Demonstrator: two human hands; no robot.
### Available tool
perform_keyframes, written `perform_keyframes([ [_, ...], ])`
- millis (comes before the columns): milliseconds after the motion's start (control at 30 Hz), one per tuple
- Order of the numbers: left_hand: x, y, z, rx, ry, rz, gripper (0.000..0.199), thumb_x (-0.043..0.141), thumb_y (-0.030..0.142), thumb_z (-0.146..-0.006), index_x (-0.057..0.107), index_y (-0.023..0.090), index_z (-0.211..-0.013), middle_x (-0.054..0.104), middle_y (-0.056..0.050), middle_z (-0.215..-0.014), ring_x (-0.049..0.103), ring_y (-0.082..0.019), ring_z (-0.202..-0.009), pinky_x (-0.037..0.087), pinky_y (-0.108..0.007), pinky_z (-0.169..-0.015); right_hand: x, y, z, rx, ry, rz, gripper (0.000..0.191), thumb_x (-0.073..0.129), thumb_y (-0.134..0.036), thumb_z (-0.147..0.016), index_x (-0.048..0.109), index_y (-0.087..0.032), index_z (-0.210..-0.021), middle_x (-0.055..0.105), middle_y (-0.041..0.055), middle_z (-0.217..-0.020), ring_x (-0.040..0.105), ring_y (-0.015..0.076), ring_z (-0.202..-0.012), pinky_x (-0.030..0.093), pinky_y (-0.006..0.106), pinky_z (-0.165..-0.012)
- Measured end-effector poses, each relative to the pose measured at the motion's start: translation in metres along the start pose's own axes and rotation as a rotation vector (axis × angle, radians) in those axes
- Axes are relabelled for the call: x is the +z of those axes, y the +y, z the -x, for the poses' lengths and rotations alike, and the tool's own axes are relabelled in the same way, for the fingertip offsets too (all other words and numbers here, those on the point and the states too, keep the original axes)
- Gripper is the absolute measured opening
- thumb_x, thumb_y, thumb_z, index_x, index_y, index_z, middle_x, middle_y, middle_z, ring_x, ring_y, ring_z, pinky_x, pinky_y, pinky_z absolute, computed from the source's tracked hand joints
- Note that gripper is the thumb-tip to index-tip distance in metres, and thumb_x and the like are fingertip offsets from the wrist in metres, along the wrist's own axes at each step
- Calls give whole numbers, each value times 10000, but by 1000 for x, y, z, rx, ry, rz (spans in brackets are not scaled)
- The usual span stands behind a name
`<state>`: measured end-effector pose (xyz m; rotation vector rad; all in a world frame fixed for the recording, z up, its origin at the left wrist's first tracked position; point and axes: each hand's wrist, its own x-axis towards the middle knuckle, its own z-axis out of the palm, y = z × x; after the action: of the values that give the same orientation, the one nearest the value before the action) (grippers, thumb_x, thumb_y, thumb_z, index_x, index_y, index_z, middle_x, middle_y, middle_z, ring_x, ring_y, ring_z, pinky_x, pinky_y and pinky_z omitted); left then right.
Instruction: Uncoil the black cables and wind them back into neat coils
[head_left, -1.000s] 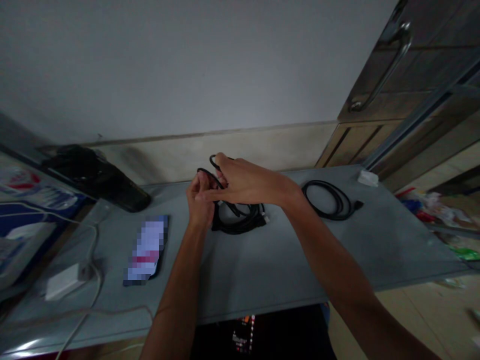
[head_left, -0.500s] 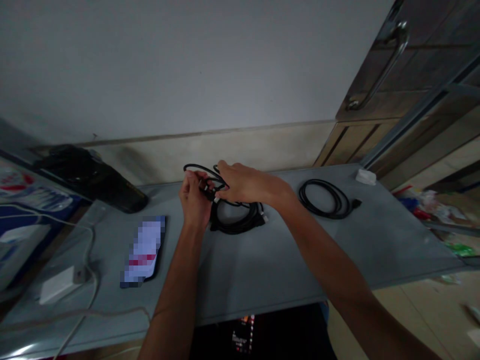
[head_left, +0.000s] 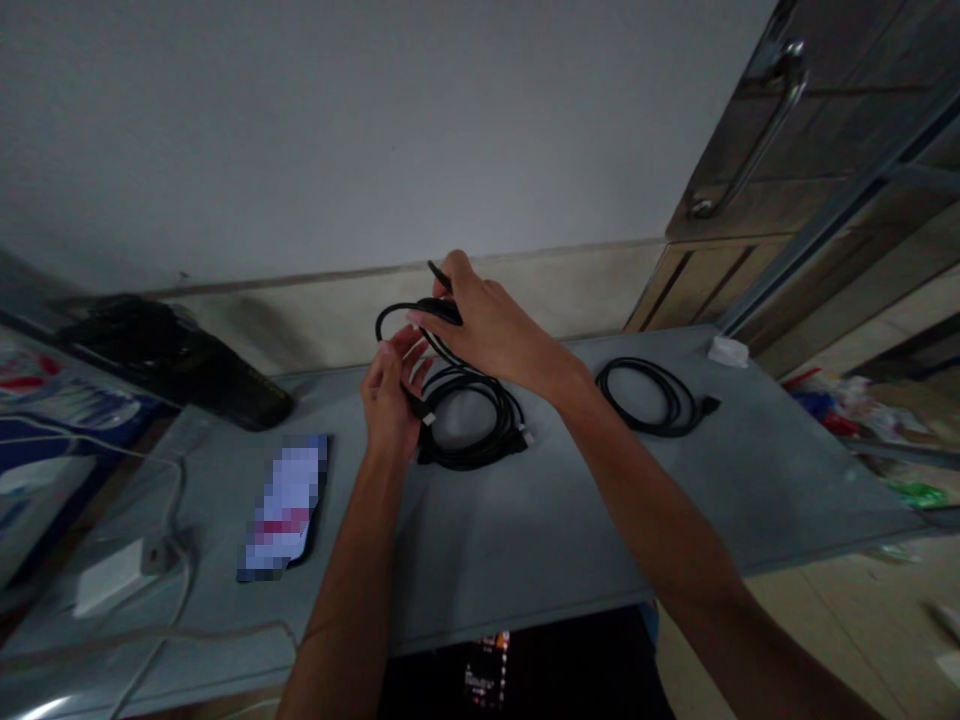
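Observation:
A black cable (head_left: 390,309) runs in a loop between my two hands above the grey table. My left hand (head_left: 394,400) is closed round it, with a plug (head_left: 428,418) that has a light metal tip poking out below the fingers. Higher and to the right, my right hand (head_left: 480,320) pinches the cable, and a short length sticks out past its fingertips. Just beneath both hands lies a coiled black cable (head_left: 480,462), its plug (head_left: 523,440) at the right side. Farther right on the table is another black coil (head_left: 679,400).
A phone (head_left: 289,505) with a blurred-out screen lies left on the table (head_left: 525,540). Beyond it are a black bag-like item (head_left: 217,370), a white charger (head_left: 120,575) and pale cords (head_left: 187,570). A small white object (head_left: 729,351) sits at the right back; the wall rises behind.
My right hand has moved up, away from my left, drawing the cable into a taller loop. The plug at my left hand now shows clearly. The coils on the table stay put.

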<state>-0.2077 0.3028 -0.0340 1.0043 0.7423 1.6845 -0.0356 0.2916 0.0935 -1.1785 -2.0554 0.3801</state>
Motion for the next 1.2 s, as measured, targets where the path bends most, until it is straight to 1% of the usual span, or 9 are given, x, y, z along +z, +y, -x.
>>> perform_keyframes([
  [133, 8, 1, 2, -74, -72, 70, 532, 756, 707, -1019, 813, 277, -1327, 776, -108, -1479, 722, -282, -1397, 588, -396, -1139, -1, -10, -3, 10, 50, -166, 370, 758, -466, -1077, 576, -285, -1344, 761, 102, -1273, 744, 316, -1123, 595, 415, -893],
  [233, 12, 2, 4, -144, -90, 161, 463, 758, 682, -1029, 824, 279, -1245, 835, -74, -1320, 776, -249, -1281, 630, -365, -1084, 0, -21, -3, 6, 28, -244, 277, 650, -515, -1143, 621, -257, -1240, 774, 78, -1276, 757, 258, -1102, 577, 363, -941],
  [467, 10, 1, 5, -197, -28, 190, 236, 964, 348, -907, 807, 230, -1038, 813, -21, -1028, 768, -148, -917, 669, -261, -854, -2, -31, 2, 9, -112, -62, 314, 607, -536, -1166, 675, -251, -1052, 791, 59, -1093, 721, 243, -1042, 520, 339, -921],
  [667, 12, 7, 5, -223, -93, 231, 398, 902, 475, -980, 644, 215, -824, 470, 81, -642, 513, -88, -544, 601, -234, -634, -10, -22, 4, 37, -167, -55, 591, 486, -729, -1163, 621, -202, -932, 732, 52, -946, 675, 180, -900, 436, 303, -801],
  [833, 12, 10, 4, -236, -79, 272, 366, 870, 419, -1020, 632, 209, -839, 448, 94, -644, 411, -59, -486, 534, -201, -564, -18, -16, 7, 70, -253, -52, 658, 566, -839, -1072, 617, -202, -917, 701, 33, -880, 620, 172, -798, 386, 321, -720],
  [1000, 4, 5, -2, -289, -25, 270, 259, 773, 471, -1084, 747, 237, -977, 624, 40, -706, 646, -104, -626, 581, -190, -613, -17, -12, 10, 0, -358, -33, 679, 832, -825, -893, 619, -211, -1090, 738, 34, -1010, 661, 206, -876, 417, 313, -720],
  [1067, -2, 5, -5, -306, 18, 312, 219, 738, 437, -1110, 768, 237, -1024, 688, 19, -775, 680, -92, -667, 549, -146, -562, -15, -13, 10, -33, -380, -27, 588, 845, -711, -955, 624, -202, -1150, 747, 43, -1048, 674, 208, -912, 426, 307, -749],
  [1133, -6, 5, -8, -318, 52, 336, 186, 702, 377, -1132, 776, 236, -1036, 727, 1, -837, 664, -72, -652, 437, -105, -444, -13, -16, 11, -62, -371, -20, 405, 792, -557, -1056, 627, -197, -1142, 751, 43, -1063, 675, 195, -927, 414, 300, -761],
  [1200, -9, 5, -8, -306, 63, 307, 170, 693, 348, -1132, 775, 251, -1019, 755, -16, -907, 685, -82, -695, 423, -107, -425, -11, -21, 11, -83, -372, -39, 344, 732, -522, -1105, 624, -196, -1094, 750, 33, -1037, 668, 182, -906, 400, 298, -745],
])
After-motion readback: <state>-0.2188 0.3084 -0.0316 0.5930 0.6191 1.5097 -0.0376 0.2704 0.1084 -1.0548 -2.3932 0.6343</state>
